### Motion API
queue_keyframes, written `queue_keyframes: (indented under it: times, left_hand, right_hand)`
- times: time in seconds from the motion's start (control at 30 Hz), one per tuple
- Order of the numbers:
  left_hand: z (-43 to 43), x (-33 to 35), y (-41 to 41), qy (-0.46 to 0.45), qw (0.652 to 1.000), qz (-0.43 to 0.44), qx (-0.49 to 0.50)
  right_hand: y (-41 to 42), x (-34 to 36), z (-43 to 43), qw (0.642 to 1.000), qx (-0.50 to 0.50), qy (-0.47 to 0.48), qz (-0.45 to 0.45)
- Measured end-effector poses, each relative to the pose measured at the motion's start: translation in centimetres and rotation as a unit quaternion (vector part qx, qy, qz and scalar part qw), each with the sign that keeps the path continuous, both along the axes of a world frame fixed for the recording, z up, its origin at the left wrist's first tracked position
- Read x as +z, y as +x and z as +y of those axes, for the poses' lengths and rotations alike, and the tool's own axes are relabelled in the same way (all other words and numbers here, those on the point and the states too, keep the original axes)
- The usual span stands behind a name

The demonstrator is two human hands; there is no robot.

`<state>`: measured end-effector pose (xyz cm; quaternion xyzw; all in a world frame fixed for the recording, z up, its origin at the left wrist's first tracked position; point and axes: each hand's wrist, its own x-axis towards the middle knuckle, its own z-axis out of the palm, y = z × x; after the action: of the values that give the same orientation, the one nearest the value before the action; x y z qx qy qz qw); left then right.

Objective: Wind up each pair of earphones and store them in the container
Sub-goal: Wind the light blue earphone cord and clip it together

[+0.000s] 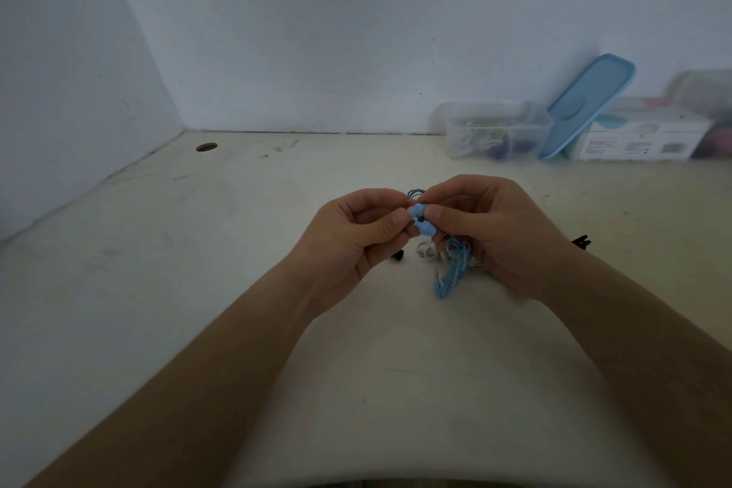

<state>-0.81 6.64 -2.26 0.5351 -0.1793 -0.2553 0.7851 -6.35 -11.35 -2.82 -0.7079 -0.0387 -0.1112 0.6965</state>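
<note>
A pair of blue earphones [420, 220] is held above the table between both hands. My left hand [356, 238] pinches the earbuds from the left, and my right hand [487, 226] pinches them from the right. Thin blue cable loops stick up between the fingertips. A coiled stretch of blue cable [451, 273] with its plug hangs below my right hand. White earphones [426, 250] lie on the table under the hands, partly hidden. The clear container [495, 131] stands open at the back right with wound earphones inside.
A blue lid [586, 103] leans against the wall beside the container. A white box [641, 135] and clear tubs stand at the far right. Small black pieces [397, 257] [581, 242] lie on the cream table [198, 250]. A cable hole [206, 147] sits near the left wall.
</note>
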Motion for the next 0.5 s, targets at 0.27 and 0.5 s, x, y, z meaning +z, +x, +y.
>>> queue_keyframes:
  times: [0.27,0.5]
  left_hand:
    - [-0.22,-0.35,0.21,0.006,0.999,0.013,0.029]
    - [-0.27,-0.06,-0.09,-0.001,0.999,0.022,0.03]
  right_hand:
    - [0.23,-0.31,0.25,0.999,-0.047,-0.018,0.01]
    - [0.09,-0.1,0.37,1.0,-0.022,-0.003,-0.006]
